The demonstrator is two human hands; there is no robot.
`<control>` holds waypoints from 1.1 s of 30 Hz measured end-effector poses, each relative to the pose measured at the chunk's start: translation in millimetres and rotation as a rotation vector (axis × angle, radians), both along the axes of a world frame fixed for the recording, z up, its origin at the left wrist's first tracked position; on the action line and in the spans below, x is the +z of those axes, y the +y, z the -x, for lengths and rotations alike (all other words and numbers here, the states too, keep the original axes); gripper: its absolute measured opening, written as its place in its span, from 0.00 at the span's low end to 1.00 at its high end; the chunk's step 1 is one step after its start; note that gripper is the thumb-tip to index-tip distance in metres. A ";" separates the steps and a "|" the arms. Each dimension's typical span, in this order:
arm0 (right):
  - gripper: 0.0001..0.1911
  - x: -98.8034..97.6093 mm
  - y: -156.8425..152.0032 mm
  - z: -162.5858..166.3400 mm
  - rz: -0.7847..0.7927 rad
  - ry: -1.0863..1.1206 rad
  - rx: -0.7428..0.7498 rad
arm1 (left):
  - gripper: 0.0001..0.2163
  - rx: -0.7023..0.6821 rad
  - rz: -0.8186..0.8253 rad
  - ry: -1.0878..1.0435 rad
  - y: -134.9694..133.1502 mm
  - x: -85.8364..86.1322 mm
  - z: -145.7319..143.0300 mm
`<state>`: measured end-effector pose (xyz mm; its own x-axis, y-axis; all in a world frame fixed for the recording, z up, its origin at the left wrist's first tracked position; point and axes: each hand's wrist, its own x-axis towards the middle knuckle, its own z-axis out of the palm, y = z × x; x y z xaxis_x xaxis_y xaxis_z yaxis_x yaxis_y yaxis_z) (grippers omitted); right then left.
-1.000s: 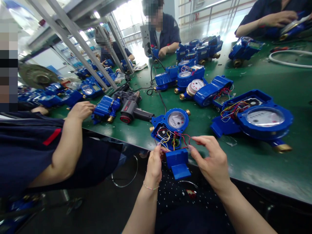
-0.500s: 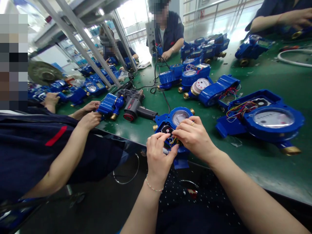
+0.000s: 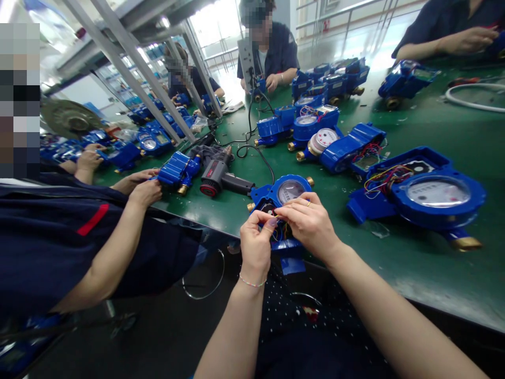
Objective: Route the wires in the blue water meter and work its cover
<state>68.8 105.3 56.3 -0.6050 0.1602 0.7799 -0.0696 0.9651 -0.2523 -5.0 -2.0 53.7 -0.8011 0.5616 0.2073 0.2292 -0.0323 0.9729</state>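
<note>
A blue water meter [image 3: 291,184] with a round glass dial lies at the table's near edge, its side compartment uncovered. Thin wires [image 3: 281,230] show inside that compartment, partly covered by my fingers. Over it, my left hand [image 3: 256,245] is closed, thumb and forefinger pinching a thin yellow wire. My right hand [image 3: 310,221] meets it from the other side, fingertips pressed together on the same small spot. The exact wire ends are hidden between the fingertips.
A heat gun [image 3: 221,176] lies left of the meter, its black cable [image 3: 252,150] running back. Another open meter [image 3: 428,192] sits to the right, several more behind. At left, a co-worker's hands [image 3: 144,187] hold a blue meter [image 3: 175,168]. Metal posts [image 3: 134,68] rise behind.
My left hand has closed from a looser hold into a tight pinch, with a yellow wire showing at the fingertips. My right hand stays close by. The co-worker opposite has moved a hand.
</note>
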 end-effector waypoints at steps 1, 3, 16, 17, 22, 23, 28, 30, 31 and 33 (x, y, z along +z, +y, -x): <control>0.10 -1.7 -0.7 -0.2 0.005 0.012 -0.008 | 0.07 0.008 -0.014 -0.022 0.9 -0.3 -0.4; 0.10 -4.5 -0.9 -1.3 -0.012 0.015 -0.013 | 0.07 0.015 -0.030 -0.048 2.0 0.0 -0.3; 0.13 4.7 -3.2 -8.0 -0.198 -0.090 -0.191 | 0.17 0.006 0.390 0.345 -0.9 7.4 15.8; 0.13 4.2 -3.4 -7.1 -0.189 -0.094 -0.189 | 0.18 0.001 0.390 0.383 0.4 7.4 17.2; 0.12 -0.8 -8.8 -5.0 0.040 0.015 -0.149 | 0.17 -0.068 0.333 0.414 2.3 8.3 13.5; 0.12 -2.0 -10.3 -4.8 0.089 0.040 -0.140 | 0.16 -0.092 0.330 0.392 2.4 8.5 11.0; 0.13 -5.5 -14.8 -2.5 0.179 0.091 -0.129 | 0.15 -0.097 0.285 0.251 4.4 8.0 0.3; 0.14 -2.9 -15.3 -2.7 0.169 0.075 -0.095 | 0.16 -0.076 0.271 0.198 5.1 7.4 0.7; 0.14 -0.3 -15.3 -4.5 0.157 0.058 -0.078 | 0.16 -0.066 0.266 0.175 5.0 7.3 2.0; 0.10 7.1 -14.3 -14.5 0.121 0.036 -0.085 | 0.16 -0.063 0.259 0.137 3.3 7.8 5.9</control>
<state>83.4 90.9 63.5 -0.5570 0.3040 0.7729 -0.0004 0.9305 -0.3663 -10.9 1.3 61.5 -0.7373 0.6576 0.1548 0.3645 0.1943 0.9107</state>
